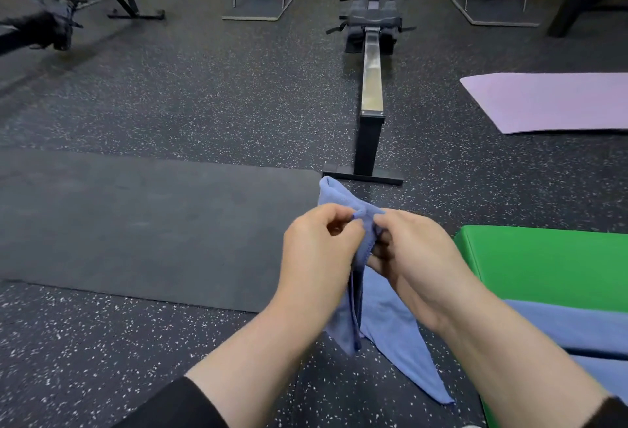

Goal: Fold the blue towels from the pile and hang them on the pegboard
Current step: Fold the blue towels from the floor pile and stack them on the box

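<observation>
The speckled floor fills the frame, with a black mat across the left middle, a rower running up the centre to the far wall, a lilac mat at the right edge and a green pad at the lower right; no pegboard shows anywhere in view. On that pad, at the lower right edge, lies the pile of blue towels, just right of the right forearm. The towel in work hangs in the centre of the frame, its long axis running near vertical, slanting from a corner that sticks up above the knuckles, a little left of them, down to a tail that trails toward the lower right. Both hands meet at its upper part, touching or nearly so: the left hand pinches the doubled edge with fingers curled, and the right hand has its fingers curled round the cloth from the other side. Since the cloth hangs below and between them, neither hand is nearer; the fold seems to turn on drawing the two hands apart along the top edge, or on one hand sliding down the hanging length to catch the low tail. The towel looks limp and loosely gathered, so a corner may slip out
</observation>
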A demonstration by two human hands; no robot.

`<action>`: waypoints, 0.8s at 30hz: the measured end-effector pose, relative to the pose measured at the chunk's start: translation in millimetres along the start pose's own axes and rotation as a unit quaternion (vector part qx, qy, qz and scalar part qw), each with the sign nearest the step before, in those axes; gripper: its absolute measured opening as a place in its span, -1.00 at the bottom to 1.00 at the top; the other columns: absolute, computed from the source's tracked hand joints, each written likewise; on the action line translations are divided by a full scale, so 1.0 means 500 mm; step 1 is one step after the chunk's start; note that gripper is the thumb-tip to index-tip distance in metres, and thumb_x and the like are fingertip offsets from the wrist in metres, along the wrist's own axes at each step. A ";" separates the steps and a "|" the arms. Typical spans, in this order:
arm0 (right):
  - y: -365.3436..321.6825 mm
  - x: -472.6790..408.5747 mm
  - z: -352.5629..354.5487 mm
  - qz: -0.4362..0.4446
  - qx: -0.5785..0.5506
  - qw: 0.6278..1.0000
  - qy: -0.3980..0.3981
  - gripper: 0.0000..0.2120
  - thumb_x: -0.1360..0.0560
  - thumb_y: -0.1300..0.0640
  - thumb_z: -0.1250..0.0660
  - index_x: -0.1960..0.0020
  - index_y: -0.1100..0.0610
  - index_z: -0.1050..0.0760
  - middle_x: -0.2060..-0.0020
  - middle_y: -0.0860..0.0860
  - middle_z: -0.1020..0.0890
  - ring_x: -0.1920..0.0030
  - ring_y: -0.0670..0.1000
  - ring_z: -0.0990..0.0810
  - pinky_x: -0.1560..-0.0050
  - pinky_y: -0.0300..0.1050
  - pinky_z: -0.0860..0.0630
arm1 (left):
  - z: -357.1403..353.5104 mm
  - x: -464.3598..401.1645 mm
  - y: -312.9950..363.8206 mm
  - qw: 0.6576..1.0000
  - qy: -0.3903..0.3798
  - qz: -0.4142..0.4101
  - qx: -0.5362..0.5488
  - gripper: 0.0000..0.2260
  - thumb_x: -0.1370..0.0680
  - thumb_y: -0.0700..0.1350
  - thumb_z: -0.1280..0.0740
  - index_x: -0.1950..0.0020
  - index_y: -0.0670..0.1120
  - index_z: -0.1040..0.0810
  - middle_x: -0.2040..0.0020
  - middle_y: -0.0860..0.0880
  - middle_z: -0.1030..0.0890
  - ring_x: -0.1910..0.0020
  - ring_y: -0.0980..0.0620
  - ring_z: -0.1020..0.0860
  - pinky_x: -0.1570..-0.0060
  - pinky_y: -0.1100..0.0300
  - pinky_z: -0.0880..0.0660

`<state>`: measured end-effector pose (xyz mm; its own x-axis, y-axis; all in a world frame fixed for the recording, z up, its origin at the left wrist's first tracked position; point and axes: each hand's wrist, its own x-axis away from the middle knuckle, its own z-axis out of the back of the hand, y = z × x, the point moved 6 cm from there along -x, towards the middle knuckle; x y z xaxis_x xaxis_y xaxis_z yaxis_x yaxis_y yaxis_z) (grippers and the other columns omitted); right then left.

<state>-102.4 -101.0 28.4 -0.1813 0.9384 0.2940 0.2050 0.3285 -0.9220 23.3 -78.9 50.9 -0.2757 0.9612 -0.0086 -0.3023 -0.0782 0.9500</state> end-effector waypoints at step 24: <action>-0.079 0.030 0.050 0.103 0.313 0.942 -0.068 -0.73 -0.45 0.12 -0.18 0.01 0.03 -0.64 0.08 0.19 -0.69 0.09 0.03 -0.59 -0.19 0.31 -0.50 | 0.037 -0.031 0.011 0.916 -0.204 -0.215 -0.270 -0.55 -0.42 0.19 -0.50 -0.22 0.33 -0.38 -0.45 0.24 -0.32 -0.46 0.16 -0.29 -0.44 -0.11 -0.29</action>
<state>-137.5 -102.7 62.6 -0.3306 0.9388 0.0967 -0.3499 -0.0267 -0.9364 42.7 -89.4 62.0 0.3054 0.9441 -0.1244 -0.7411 0.3177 0.5914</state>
